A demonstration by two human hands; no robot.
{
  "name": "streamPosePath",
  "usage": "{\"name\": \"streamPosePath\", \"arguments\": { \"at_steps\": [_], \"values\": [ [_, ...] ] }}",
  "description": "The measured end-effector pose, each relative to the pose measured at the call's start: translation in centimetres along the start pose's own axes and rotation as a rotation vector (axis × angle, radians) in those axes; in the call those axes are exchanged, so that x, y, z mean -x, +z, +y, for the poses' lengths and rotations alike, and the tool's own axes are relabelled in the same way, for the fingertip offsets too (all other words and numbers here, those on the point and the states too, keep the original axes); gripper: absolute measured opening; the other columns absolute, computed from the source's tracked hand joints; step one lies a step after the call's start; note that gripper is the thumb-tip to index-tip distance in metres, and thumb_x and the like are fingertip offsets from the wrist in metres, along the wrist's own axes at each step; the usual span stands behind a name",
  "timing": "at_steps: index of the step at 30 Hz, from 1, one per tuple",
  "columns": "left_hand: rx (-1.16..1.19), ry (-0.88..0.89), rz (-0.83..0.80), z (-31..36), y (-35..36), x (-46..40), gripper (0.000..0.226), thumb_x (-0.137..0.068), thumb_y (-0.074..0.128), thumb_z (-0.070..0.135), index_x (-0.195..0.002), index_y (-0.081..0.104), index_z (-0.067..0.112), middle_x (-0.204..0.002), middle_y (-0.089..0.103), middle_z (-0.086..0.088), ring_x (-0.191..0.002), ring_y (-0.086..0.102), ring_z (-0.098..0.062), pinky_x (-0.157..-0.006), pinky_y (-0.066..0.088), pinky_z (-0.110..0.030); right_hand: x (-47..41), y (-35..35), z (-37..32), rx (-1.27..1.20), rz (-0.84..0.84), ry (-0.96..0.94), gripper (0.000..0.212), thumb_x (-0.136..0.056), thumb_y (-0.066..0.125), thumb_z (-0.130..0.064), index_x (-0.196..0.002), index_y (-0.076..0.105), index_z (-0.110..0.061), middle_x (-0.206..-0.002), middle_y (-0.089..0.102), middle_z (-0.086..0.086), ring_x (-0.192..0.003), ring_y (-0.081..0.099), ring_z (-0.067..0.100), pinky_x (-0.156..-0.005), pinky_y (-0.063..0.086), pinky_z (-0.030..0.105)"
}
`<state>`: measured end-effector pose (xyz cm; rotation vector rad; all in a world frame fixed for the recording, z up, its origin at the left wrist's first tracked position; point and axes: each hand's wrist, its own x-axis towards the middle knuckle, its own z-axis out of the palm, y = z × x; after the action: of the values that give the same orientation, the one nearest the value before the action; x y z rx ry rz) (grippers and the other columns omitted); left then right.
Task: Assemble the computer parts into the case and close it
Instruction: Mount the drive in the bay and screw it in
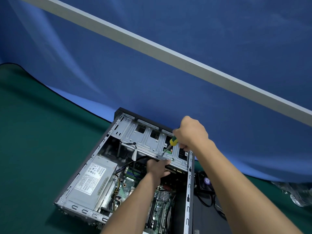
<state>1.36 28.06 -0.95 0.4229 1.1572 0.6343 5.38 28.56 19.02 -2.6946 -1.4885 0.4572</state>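
- right hand is wrapped round the yellow-green screwdriver; its shaft slants down and left, tip on the metal drive cage.
- left hand curls under the cage's near edge, just below the tip.
- the open case lies on the green mat.

From my seat, the case ran off the bottom edge, and my forearms hid much of its board. My right hand covered most of the screwdriver handle. The power supply label was too small to read. Clear wrapping at the right edge was cropped.
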Motion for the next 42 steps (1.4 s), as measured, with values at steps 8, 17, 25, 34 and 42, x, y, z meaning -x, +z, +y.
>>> {"name": "streamPosePath", "arguments": {
  "at_steps": [8,17,25,34,42],
  "values": [
    [-0.037,-0.033,-0.014,0.4,0.0,0.9,0.029,-0.082,0.072,0.006,-0.101,0.051,0.001,-0.11,0.055,-0.015,-0.089,0.065,-0.039,-0.042,0.051,-0.023,-0.8,-0.5,1.8,-0.043,0.016,0.004,0.031,-0.094,0.053,-0.026,-0.112,0.039,-0.005,-0.114,0.052,0.015,-0.094,0.059,0.035,-0.07,0.044,0.035],
    [-0.057,0.024,-0.033,0.5,-0.2,1.1,0.027,-0.079,0.074,0.009,-0.092,0.053,-0.001,-0.092,0.055,-0.015,-0.084,0.063,-0.033,-0.051,0.057,-0.03,-0.4,-0.8,3.0,-0.101,-0.026,0.042,0.023,-0.095,0.052,-0.028,-0.097,0.042,-0.007,-0.081,0.063,0.012,-0.068,0.066,0.03,-0.059,0.051,0.032],
    [-0.083,0.037,-0.029,0.2,-0.3,0.6,0.031,-0.079,0.075,0.009,-0.096,0.052,-0.002,-0.109,0.059,-0.021,-0.091,0.061,-0.03,-0.064,0.059,-0.036,0.4,-0.4,3.8,-0.108,-0.002,0.029,0.024,-0.097,0.047,-0.031,-0.098,0.041,-0.008,-0.088,0.062,0.015,-0.075,0.061,0.035,-0.066,0.051,0.039],
    [-0.1,0.011,-0.036,0.5,-0.3,0.7,0.042,-0.082,0.074,0.013,-0.112,0.054,-0.008,-0.116,0.057,-0.02,-0.089,0.063,-0.033,-0.056,0.058,-0.03,0.4,0.0,2.0,0.049,0.1,-0.021,0.026,-0.1,0.037,-0.032,-0.097,0.043,-0.007,-0.1,0.061,0.015,-0.075,0.05,0.03,-0.063,0.04,0.032],
    [-0.122,-0.013,-0.073,0.2,-0.7,-0.1,0.053,-0.081,0.075,0.014,-0.122,0.05,-0.009,-0.122,0.055,-0.023,-0.067,0.064,-0.025,-0.063,0.058,-0.036,0.4,-0.5,1.2,0.045,-0.019,0.005,0.029,-0.098,0.042,-0.037,-0.103,0.041,-0.009,-0.104,0.061,0.013,-0.077,0.052,0.029,-0.067,0.043,0.032]
  ]
}}
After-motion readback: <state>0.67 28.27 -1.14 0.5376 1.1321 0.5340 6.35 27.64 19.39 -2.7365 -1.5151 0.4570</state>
